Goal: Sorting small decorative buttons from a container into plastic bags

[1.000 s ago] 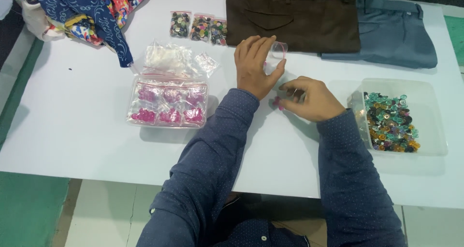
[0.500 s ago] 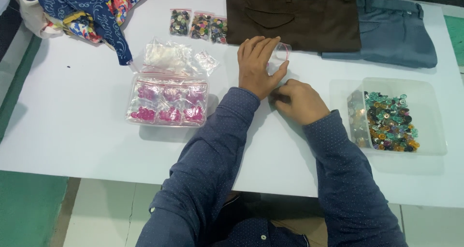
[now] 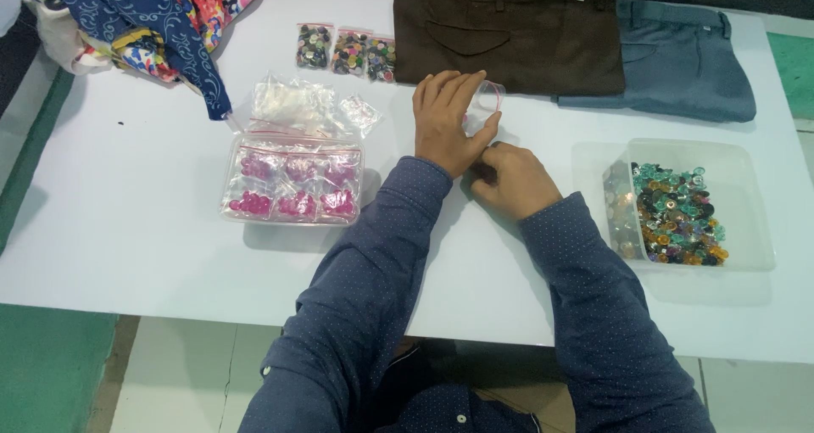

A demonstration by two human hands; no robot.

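Left hand (image 3: 445, 123) flat on white bench (image 3: 127, 204), fingers pinching a small clear zip bag (image 3: 487, 98) at bench centre | right hand (image 3: 513, 178) curled shut just beside it, contents hidden, cannot tell what it holds | pink-bead bags (image 3: 292, 187) to the left | clear tray of mixed buttons (image 3: 678, 212) to the right.

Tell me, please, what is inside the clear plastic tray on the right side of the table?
The clear plastic tray holds a heap of mixed coloured buttons, mostly teal, dark and orange, filling its middle. What lies beneath the heap is covered, so it cannot be seen.
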